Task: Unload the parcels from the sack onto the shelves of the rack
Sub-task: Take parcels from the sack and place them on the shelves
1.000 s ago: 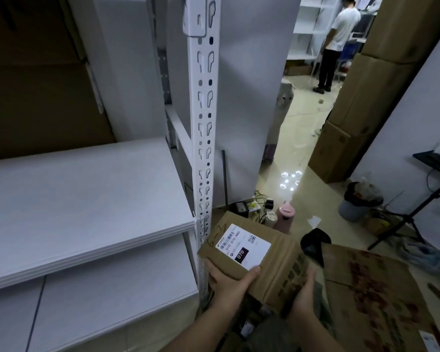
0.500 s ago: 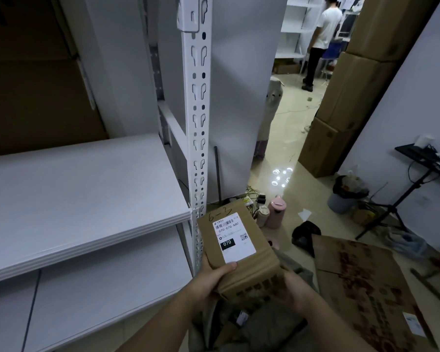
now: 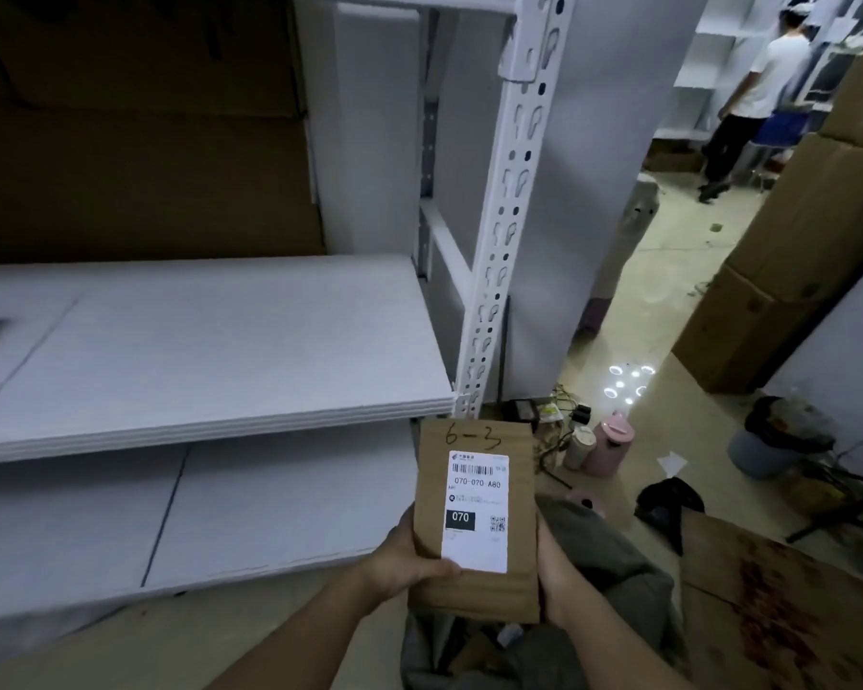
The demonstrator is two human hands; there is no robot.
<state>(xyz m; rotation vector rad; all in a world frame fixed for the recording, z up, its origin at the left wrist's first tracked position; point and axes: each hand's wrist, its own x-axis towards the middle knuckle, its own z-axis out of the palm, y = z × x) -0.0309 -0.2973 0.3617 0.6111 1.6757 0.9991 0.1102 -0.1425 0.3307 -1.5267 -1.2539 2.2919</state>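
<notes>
Head view: a dim storeroom with a glossy beige floor and stacked cardboard cartons. The white rack carries flat, pale, fine-grained shelves. Left hand and right hand grip a flat brown cardboard parcel, white-labelled, above the grey cloth sack, right of the shelves.

Pink flask stands near stacked cardboard boxes.

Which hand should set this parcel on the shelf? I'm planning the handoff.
Left, probably. The left hand grips the parcel on the side nearest the rack shelf, which lies to the left. The right hand holds the far edge.
</notes>
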